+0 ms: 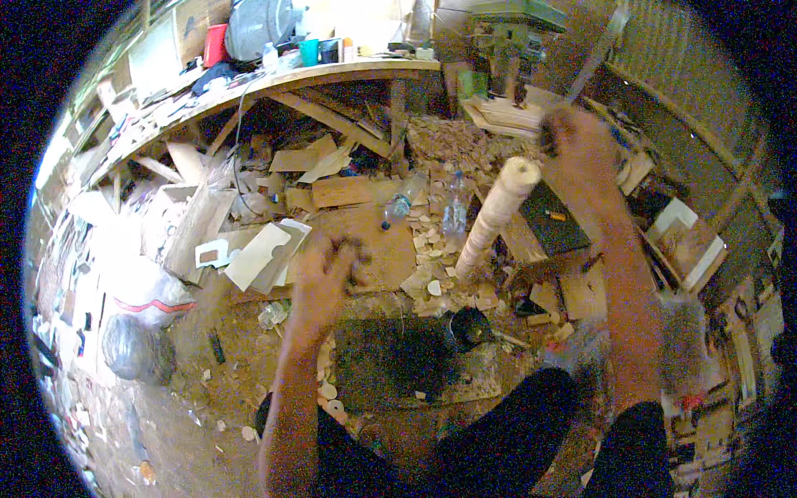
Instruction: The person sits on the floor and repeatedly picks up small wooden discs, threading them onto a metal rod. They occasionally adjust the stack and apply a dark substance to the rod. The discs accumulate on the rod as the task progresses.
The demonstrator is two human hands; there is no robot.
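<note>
A pale column of round wooden discs [490, 220], seemingly stacked one on another, stands between my hands. Its top end has a small mark or hole in the centre. My left hand [325, 270] hovers to the left of the column, over a brown board [386, 249]. Its fingers are loosely bent and apart, with nothing visible in them. My right hand [585, 145] is raised beyond and to the right of the column's top, apart from it. Motion smears its fingers, and a dark patch at their tips cannot be made out.
A dark flat plate [390, 357] and a black round cup-like thing [466, 329] lie before my knees. Clear plastic bottles [455, 207] rest among wood chips. A workbench [332, 75] with clutter spans the back; a green machine [515, 33] stands at back right. Wood scraps lie around.
</note>
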